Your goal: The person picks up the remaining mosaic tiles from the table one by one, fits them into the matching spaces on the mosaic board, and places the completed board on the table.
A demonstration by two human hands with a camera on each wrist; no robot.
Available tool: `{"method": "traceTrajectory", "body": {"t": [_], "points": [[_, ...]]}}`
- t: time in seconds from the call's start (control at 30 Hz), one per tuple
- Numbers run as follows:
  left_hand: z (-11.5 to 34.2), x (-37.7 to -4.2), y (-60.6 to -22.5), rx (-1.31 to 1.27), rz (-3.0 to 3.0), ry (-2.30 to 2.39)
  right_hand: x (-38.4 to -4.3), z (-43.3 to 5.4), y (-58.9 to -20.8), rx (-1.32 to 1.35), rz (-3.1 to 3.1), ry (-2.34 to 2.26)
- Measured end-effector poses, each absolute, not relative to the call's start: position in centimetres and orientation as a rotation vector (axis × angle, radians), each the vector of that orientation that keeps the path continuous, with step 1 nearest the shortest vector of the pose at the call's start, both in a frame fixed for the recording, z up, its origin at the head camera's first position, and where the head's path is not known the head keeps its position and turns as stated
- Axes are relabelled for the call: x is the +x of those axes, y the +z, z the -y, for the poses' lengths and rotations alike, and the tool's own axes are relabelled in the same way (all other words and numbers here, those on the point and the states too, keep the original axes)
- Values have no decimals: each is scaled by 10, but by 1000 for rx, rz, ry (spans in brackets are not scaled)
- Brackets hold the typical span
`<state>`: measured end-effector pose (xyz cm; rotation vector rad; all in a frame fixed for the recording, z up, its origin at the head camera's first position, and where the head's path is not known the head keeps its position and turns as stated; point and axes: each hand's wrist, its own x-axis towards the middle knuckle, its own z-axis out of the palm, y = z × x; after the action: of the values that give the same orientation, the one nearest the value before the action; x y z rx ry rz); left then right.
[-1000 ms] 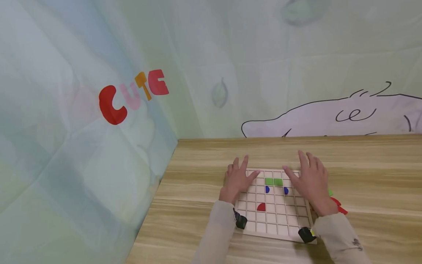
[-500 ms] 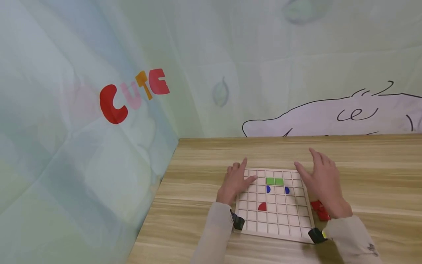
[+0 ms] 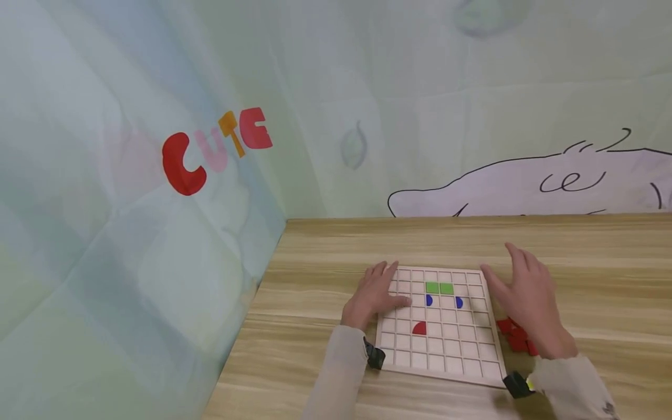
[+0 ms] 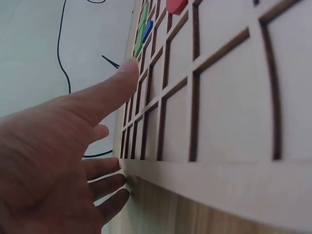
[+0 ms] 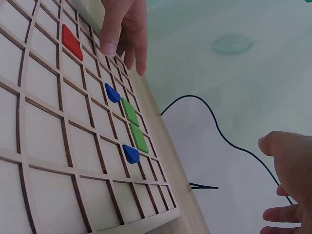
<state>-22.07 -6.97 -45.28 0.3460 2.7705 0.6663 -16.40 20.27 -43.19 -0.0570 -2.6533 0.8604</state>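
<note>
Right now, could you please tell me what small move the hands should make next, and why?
Perhaps the right hand should draw back and pick up one of the red pieces: it holds nothing, they lie close to it, beside the wooden grid board, and most of the board's cells are bare.

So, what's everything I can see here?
Backdrop: count unclear, pale green, left and behind
Letters: 4, red, pink, orange, left
Leaf drawings: at least 2, greyish, behind
Outline drawing: 1, pale lilac, behind
Table: 1, light brown, front
Board: 1, pale wood, on table
Squares: 2, green, side by side on board
Half-circles: 2, blue, next row down
Quarter-circle: 1, red, lower on board
Loose pieces: several, red, right of board
Sleeves: 2, pale, front
Wrist gadgets: 2, black, by the sleeves
Left grip: 1, bare, board's left side
Right grip: 1, bare, board's right side
</note>
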Motion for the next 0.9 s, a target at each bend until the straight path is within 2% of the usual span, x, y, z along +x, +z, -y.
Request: {"method": "traceTrajectory", "body": {"t": [0.9], "points": [[86, -224, -450, 543, -2700, 464, -149, -227, -439, -60, 2648, 890]]}}
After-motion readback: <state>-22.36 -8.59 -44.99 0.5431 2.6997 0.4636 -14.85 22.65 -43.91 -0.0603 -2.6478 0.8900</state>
